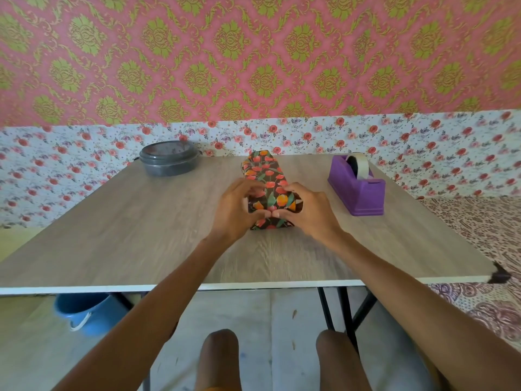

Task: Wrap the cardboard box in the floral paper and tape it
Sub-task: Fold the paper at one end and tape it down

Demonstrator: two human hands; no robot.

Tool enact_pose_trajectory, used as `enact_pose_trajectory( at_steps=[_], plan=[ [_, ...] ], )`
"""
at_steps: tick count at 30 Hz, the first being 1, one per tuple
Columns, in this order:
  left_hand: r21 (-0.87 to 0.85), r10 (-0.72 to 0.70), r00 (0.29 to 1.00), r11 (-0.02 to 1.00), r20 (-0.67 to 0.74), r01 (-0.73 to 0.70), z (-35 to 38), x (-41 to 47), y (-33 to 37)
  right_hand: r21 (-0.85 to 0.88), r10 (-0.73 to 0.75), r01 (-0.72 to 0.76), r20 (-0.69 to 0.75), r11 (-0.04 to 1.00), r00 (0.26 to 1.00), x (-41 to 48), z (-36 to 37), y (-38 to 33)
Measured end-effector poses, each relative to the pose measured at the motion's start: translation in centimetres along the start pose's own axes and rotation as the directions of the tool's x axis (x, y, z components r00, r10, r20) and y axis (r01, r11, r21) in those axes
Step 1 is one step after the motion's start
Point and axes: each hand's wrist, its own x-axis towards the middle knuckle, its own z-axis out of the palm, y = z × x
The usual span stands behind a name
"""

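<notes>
A box covered in dark floral paper [265, 176] lies lengthwise in the middle of the wooden table [141, 238]. No cardboard shows. My left hand [236, 210] and my right hand [307, 210] grip its near end from either side. Fingers curl over the top and both thumbs meet on the folded near flap. The far end of the paper stands up in a loose fold. A purple tape dispenser [358, 187] with a roll of pale tape stands to the right of the box, a hand's width from my right hand.
A grey round lidded container [169, 159] sits at the table's back left. Under the table stands a blue bucket [84, 311] on the left, and black table legs [346, 309] on the right. My knees show below the near edge. A patterned cloth lies to the right.
</notes>
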Motion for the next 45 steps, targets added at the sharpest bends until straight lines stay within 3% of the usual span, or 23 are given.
enact_pose_trajectory(
  at_steps=[3, 6, 11, 20, 27, 30, 33, 35, 37, 38, 39, 41, 43, 45],
  plan=[
    [-0.084, -0.252, 0.961, 0.961, 0.116, 0.263, 0.1, 0.2, -0.9, 0.008, 0.026, -0.025, -0.012, 1.0, 1.0, -0.1, 0.4, 0.1],
    [-0.198, -0.329, 0.91, 0.903, 0.254, 0.382, 0.1, 0.3, -1.5, -0.009, 0.022, -0.022, -0.015, 1.0, 1.0, 0.0, 0.6, 0.3],
    [-0.12, -0.333, 0.904, 0.92, 0.269, 0.374, 0.7, 0.6, -1.3, -0.004, 0.031, -0.032, -0.053, 0.999, 0.998, -0.3, 0.5, 0.7],
    [-0.31, -0.255, 0.944, 0.898, 0.212, 0.312, 5.3, 1.0, 2.7, -0.015, 0.19, -0.191, -0.036, 0.982, 0.981, -1.2, -3.5, 3.7],
    [-0.227, -0.234, 0.946, 0.932, 0.223, 0.284, 7.8, 1.7, 5.3, 0.026, 0.315, -0.314, -0.034, 0.949, 0.949, -2.2, -5.6, 5.9],
    [-0.156, -0.236, 0.949, 0.95, 0.211, 0.271, 8.1, 1.6, 5.8, 0.04, 0.361, -0.367, 0.111, 0.929, 0.926, -1.8, -6.6, 6.6],
    [-0.072, -0.228, 0.95, 0.966, 0.212, 0.248, 8.2, 1.5, 6.2, 0.176, 0.384, -0.446, 0.298, 0.878, 0.874, -1.4, -9.6, 6.7],
    [-0.058, -0.246, 0.942, 0.962, 0.227, 0.265, 8.4, 1.8, 6.7, 0.248, 0.395, -0.425, 0.164, 0.871, 0.904, -1.1, -11.5, 7.2],
    [-0.07, -0.254, 0.94, 0.959, 0.228, 0.276, 8.4, 1.9, 7.1, 0.07, 0.383, -0.377, -0.151, 0.924, 0.911, -0.6, -12.7, 8.4],
    [-0.068, -0.255, 0.94, 0.959, 0.226, 0.276, 8.5, 2.0, 7.2, -0.088, 0.363, -0.396, -0.258, 0.914, 0.895, -0.2, -13.2, 9.2],
    [-0.062, -0.256, 0.94, 0.959, 0.226, 0.276, 8.4, 2.0, 7.2, -0.236, 0.363, -0.43, -0.278, 0.872, 0.889, 0.1, -13.5, 9.8],
    [-0.054, -0.266, 0.934, 0.957, 0.237, 0.286, 8.4, 2.1, 7.3, -0.271, 0.5, -0.523, -0.155, 0.808, 0.852, 0.9, -14.0, 10.4],
    [-0.044, -0.282, 0.926, 0.952, 0.252, 0.302, 8.3, 2.2, 7.3, -0.015, 0.704, -0.704, 0.038, 0.71, 0.709, 1.9, -14.3, 10.2],
    [-0.041, -0.29, 0.921, 0.95, 0.259, 0.311, 8.2, 2.3, 7.4, 0.258, 0.816, -0.84, 0.223, 0.478, 0.533, 2.9, -14.8, 9.5]
  ],
)
